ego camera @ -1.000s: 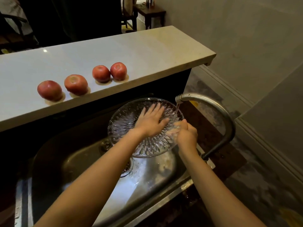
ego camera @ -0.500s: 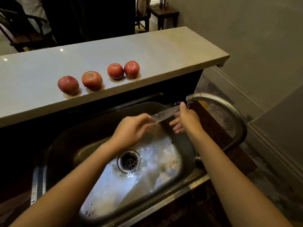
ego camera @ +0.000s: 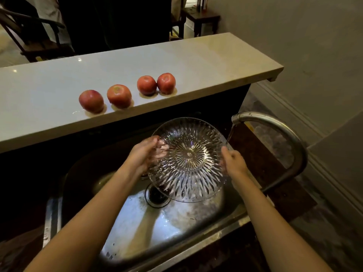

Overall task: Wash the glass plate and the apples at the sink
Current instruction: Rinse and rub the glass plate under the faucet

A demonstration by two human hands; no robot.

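The cut-glass plate is held tilted over the steel sink, its patterned underside facing me. My left hand grips its left rim, fingers showing through the glass. My right hand grips the right rim. Water runs from the curved tap down onto the plate's right edge. Several red apples sit in a row on the pale counter behind the sink: one at the left, one beside it, and a touching pair.
The sink drain lies below the plate's lower left edge. The tap's neck arches down at the right of the basin. Small wet patches surround the apples. Dark chairs and a small table stand beyond the counter.
The plate went from face-up with my left palm rubbing inside, to edge-on, to flipped with its underside towards me. Both hands now hold opposite rims.
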